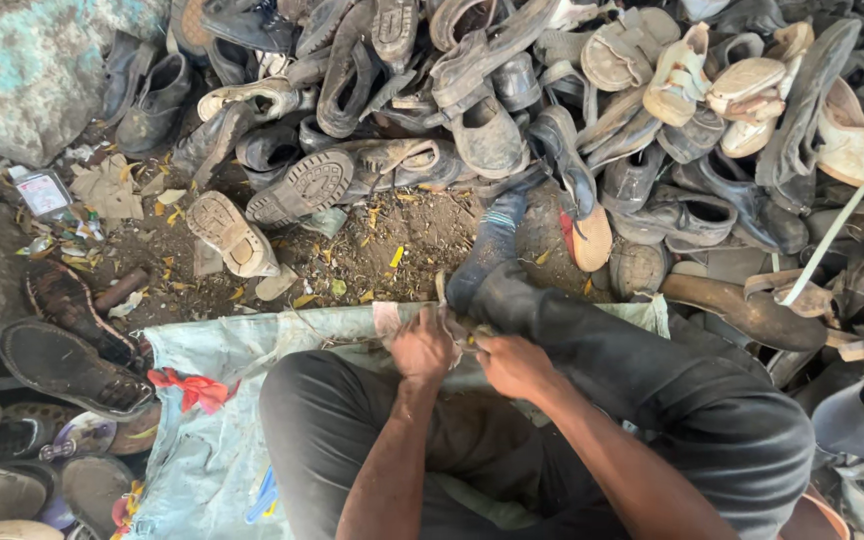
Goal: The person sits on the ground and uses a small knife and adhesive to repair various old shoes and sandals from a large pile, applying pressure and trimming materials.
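Seated low in the frame, the person brings both hands together at centre, over the knee. The left hand (420, 347) pinches a pale scrap of shoe material (388, 320), its grip closed on it; the right hand (515, 365) closes on the same piece from the other side, steadying it. A worn-shoe pile (512, 110) fills the upper frame, within reach beyond the pale sack (222, 350).

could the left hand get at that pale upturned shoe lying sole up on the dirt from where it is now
Probably yes. The left hand is busy gripping a small pale piece together with the right hand, but only open littered dirt lies between it and the pale shoe. It would need a forward stretch.
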